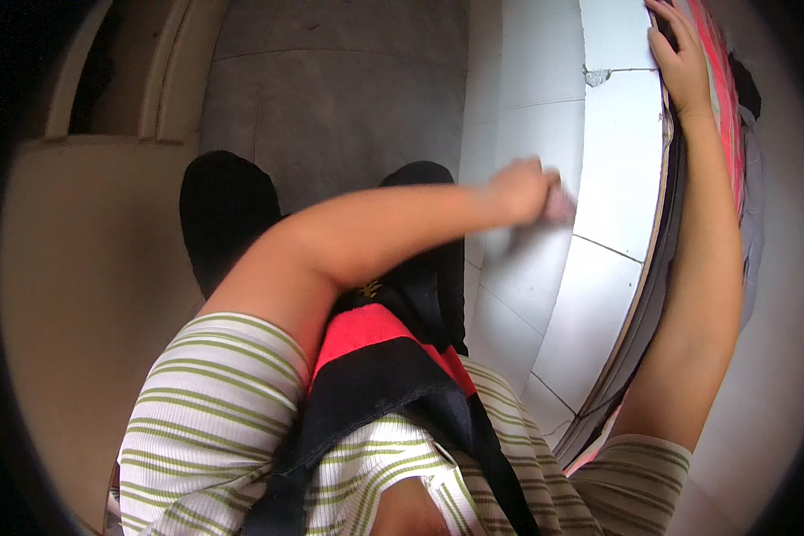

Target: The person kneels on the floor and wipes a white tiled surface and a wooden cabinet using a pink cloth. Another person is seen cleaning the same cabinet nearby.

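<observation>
My left hand (522,193) reaches across in front of me, its fingers closed on a small pinkish thing (560,205). Motion blur hides what that thing is. It is over the side of a white tiled ledge (603,167). At the upper right, my right hand (687,63) rests with fingers spread on the dark-edged rim of the ledge, beside a pink-and-white striped cloth (713,53). Its fingertips reach the top rim of the picture.
A chipped spot (597,78) breaks a tile joint on the ledge. Grey flooring (342,80) lies beyond my dark-clad legs (228,208). A beige panelled door or cabinet (94,268) stands at left. Dark and grey fabric (750,201) lies beyond the striped cloth.
</observation>
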The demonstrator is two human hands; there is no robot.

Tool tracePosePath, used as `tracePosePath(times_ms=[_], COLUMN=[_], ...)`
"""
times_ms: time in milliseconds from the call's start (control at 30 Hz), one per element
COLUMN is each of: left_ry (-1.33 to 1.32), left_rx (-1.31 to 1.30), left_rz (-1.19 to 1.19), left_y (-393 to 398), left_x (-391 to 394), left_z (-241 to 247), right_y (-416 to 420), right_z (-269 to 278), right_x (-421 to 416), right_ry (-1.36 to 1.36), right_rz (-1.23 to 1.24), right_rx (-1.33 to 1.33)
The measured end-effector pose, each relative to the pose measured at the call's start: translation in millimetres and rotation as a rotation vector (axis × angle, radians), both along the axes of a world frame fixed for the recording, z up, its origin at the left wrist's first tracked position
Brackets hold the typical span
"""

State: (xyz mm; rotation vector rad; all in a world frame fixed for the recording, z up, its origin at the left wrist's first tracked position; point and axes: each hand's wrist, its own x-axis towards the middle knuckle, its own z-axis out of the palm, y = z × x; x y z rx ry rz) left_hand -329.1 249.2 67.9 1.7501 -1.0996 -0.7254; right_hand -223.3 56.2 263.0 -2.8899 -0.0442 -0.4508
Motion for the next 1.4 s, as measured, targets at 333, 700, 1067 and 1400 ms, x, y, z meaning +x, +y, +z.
tracePosePath(times_ms=[333,700,1067,1400], left_ry=[0.771,0.781,0.618,0.276], left_rx=[-0.409,-0.07,-0.093,0.002], left_rz=[0.407,0.594,0.563,0.458], left_y=[135.2,167.3,166.9,183.5], left_x=[168.9,197.1,225.4,215.4], left_z=[25.6,-40.3,-53.6,-55.8], right_y=[176.5,98.8,60.9,63.3], right_z=[-48.9,-195.6,-391.6,-278.0], right_x=[40.6,73.7,-218.9,-9.0], right_ry=[0.265,0.413,0.799,0.677], right_rz=[0.147,-0.191,-0.501,-0.311], right_rx=[0.148,-0.361,-0.388,-0.888])
